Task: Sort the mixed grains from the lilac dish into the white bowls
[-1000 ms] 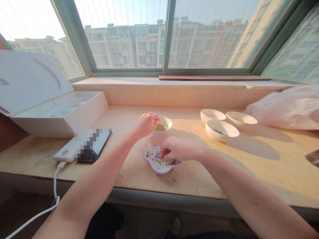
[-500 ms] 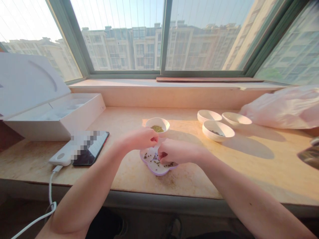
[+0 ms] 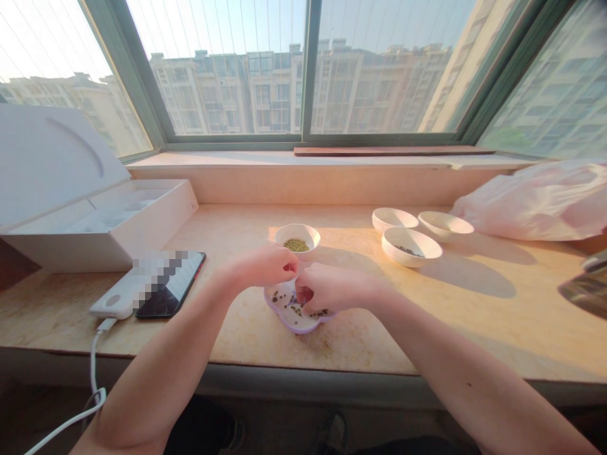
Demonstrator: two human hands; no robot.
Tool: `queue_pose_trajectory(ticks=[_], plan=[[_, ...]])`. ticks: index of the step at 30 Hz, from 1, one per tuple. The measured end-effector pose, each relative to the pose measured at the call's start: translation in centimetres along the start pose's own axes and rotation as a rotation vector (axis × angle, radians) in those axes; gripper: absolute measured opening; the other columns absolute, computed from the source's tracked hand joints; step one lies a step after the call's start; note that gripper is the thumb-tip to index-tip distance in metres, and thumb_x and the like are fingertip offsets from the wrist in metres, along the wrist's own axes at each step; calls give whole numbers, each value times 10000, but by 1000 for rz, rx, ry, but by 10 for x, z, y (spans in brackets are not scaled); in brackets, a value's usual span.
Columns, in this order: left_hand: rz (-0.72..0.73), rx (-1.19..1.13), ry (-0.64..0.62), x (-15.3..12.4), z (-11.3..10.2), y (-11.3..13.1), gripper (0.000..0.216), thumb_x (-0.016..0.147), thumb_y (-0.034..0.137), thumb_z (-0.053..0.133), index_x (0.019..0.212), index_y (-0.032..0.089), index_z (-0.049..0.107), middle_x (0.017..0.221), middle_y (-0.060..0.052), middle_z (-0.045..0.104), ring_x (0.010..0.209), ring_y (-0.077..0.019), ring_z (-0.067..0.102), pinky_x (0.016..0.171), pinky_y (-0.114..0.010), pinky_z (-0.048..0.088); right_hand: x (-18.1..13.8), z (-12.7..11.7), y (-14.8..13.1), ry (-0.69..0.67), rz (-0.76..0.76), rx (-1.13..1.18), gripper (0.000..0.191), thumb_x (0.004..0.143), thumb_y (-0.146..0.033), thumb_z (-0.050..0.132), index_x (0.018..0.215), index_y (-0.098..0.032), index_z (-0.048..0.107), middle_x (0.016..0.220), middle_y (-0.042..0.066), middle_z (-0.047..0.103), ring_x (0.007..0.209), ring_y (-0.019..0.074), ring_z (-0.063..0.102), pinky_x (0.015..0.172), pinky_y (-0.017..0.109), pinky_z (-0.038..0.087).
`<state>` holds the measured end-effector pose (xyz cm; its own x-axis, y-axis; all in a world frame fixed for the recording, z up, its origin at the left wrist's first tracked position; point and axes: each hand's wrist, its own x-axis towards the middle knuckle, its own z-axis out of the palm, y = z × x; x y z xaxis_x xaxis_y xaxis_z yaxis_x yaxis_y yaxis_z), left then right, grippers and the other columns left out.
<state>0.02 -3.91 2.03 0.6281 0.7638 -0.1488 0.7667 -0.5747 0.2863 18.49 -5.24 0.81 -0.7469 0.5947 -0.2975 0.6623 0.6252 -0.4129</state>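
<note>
A white plate with a scalloped purple rim (image 3: 300, 330) lies on the counter, with small green and dark beans (image 3: 296, 309) scattered in it. My right hand (image 3: 322, 287) is over its right side, fingers bent down and pinched at the beans; whatever they grip is too small to make out. Above the plate's far edge is my left hand (image 3: 271, 265), its fingers curled closed, the contents hidden. Just behind it stands a white bowl (image 3: 310, 237) holding green beans (image 3: 294, 245).
Right of centre stand three white bowls; the front bowl (image 3: 434, 253) holds dark bits. A plastic bag (image 3: 535, 202) lies behind them. On the left are an open white box (image 3: 156, 218), a phone (image 3: 165, 297) and a white power bank (image 3: 114, 303) with a cable (image 3: 93, 360).
My right fingers have shifted slightly within the plate, and my left hand stays curled over its far edge. The whole view has shifted a little.
</note>
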Motion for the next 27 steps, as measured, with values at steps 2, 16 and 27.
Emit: queue_pose_trajectory(ticks=[2, 16, 27], plan=[[-2, 8, 18, -1, -2, 0, 204, 806, 158, 514, 688, 170, 681, 673, -8, 665, 608, -123, 516, 584, -269, 329, 1, -1, 4, 17, 16, 10, 50, 719, -174, 669, 680, -192, 643, 632, -27, 583, 595, 126, 499, 521, 261, 307], [-37, 12, 36, -3, -4, 0, 211, 802, 157, 517, 661, 170, 675, 675, -24, 669, 604, -128, 526, 582, -284, 323, 10, 1, 11, 41, 4, 71, 133, 769, -196, 693, 878, -194, 769, 793, 17, 690, 690, 145, 588, 568, 241, 377], [-24, -2, 56, -5, -3, -2, 215, 819, 172, 522, 692, 174, 697, 725, -31, 698, 637, -133, 549, 595, -276, 341, 7, 1, 14, 58, 45, 40, 81, 761, -253, 733, 810, -191, 748, 741, 9, 665, 664, 143, 569, 549, 248, 353]])
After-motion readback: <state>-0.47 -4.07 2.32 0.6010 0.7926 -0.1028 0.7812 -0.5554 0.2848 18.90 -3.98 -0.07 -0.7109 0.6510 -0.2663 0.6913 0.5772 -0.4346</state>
